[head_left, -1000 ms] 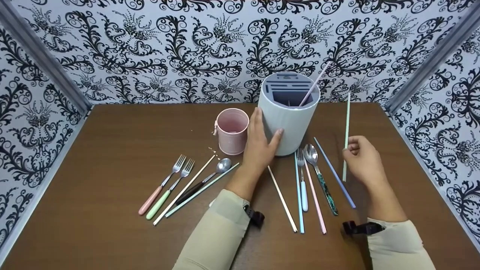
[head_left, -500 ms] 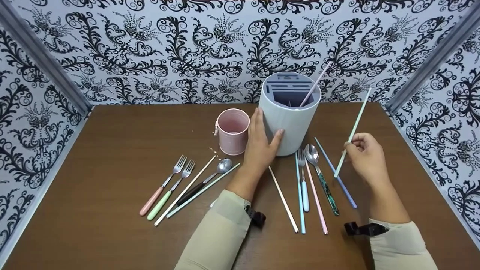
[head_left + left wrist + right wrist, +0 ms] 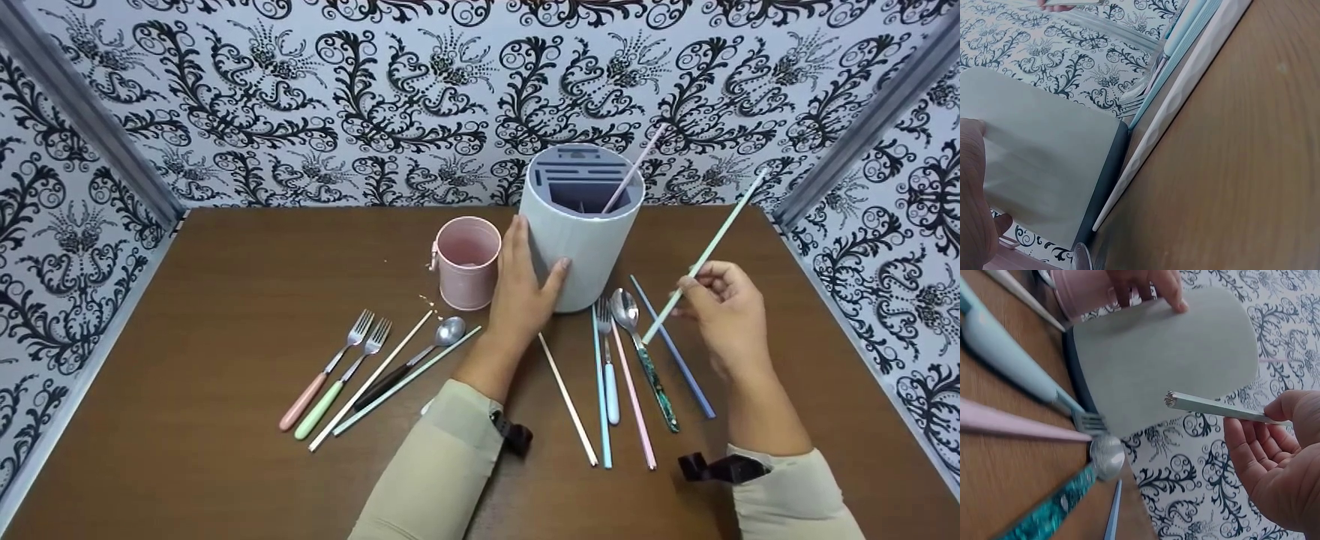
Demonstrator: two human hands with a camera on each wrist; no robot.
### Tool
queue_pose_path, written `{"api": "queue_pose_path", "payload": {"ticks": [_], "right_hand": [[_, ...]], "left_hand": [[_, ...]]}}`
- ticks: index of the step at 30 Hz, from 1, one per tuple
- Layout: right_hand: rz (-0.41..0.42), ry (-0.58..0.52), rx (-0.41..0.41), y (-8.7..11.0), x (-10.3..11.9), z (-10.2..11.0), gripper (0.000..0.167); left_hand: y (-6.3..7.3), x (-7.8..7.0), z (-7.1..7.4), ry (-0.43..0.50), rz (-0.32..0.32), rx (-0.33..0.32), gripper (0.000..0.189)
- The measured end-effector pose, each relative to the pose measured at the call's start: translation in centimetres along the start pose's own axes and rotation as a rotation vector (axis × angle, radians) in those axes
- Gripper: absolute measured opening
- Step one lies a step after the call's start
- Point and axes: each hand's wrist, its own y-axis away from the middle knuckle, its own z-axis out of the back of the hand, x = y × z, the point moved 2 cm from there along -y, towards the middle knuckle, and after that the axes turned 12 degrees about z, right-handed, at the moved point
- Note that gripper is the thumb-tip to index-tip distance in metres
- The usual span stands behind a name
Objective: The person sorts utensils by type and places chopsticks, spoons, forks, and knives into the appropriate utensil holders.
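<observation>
Pinching the green chopstick (image 3: 720,235) between thumb and fingers, the right hand (image 3: 733,322) is at 4 o'clock from the holder (image 3: 589,251). The green chopstick is raised above the table (image 3: 225,285), with its upper end directed to 1 o'clock and its lower end to 7 o'clock; in the head view, the lower end overlaps the teal spoon (image 3: 655,382).

The left hand (image 3: 523,296) is unclenched: its straight fingers rest against the holder wall at 8 o'clock, and its thumb lies on the near face. The holder stands upright. A pink chopstick (image 3: 636,165) is seated in its large compartment and leans to 1 o'clock.

The cup (image 3: 465,289) stands at 9 o'clock, beside the holder. The blue fork (image 3: 611,394) lies at 6 o'clock, the blue chopstick (image 3: 686,372) at 5 o'clock, and the pink fork (image 3: 302,403) at 8 o'clock.
</observation>
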Motion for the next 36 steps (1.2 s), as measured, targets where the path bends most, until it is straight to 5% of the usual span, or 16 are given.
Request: {"api": "queue_pose_path", "payload": {"ticks": [18,36], "right_hand": [[0.078,-0.257,-0.071,-1.9,3.8,-3.1,0.008],[0.147,-0.375,-0.091,-5.7,8.4,-4.8,0.012]], "left_hand": [[0.0,-0.2,0.0,-0.003,0.009,0.003,0.085],[0.0,-0.3,0.1,0.003,0.014,0.011,0.085]]}}
